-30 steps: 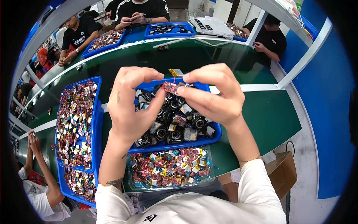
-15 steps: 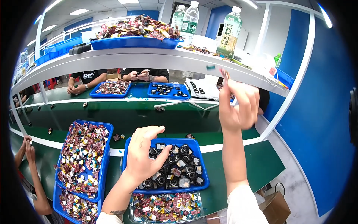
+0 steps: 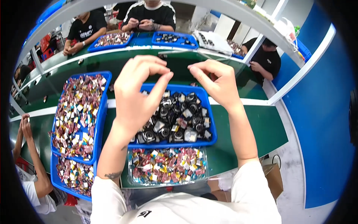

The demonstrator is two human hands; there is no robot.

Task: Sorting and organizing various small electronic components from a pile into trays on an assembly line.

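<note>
My left hand (image 3: 138, 89) and my right hand (image 3: 220, 80) are raised side by side above a blue tray (image 3: 211, 123) filled with small black round parts (image 3: 179, 119). The left thumb and forefinger are pinched together, and nothing shows between them. The right hand's fingers curl down toward the left hand, a small gap apart; whether they hold anything is too small to tell. Below the blue tray, nearest to me, lies a clear tray (image 3: 167, 166) of small colourful foil pieces.
Two more blue trays (image 3: 100, 123) (image 3: 56, 179) of colourful foil pieces sit at my left on the green table (image 3: 257, 127). A person's hands (image 3: 24, 127) work at the far left. Other people (image 3: 149, 15) (image 3: 266, 59) sit across. A cardboard box (image 3: 274, 179) stands at lower right.
My right hand has come down from the upper shelf to meet the left hand above the blue tray. The left hand rose off the parts and pinched. The view tilted back down.
</note>
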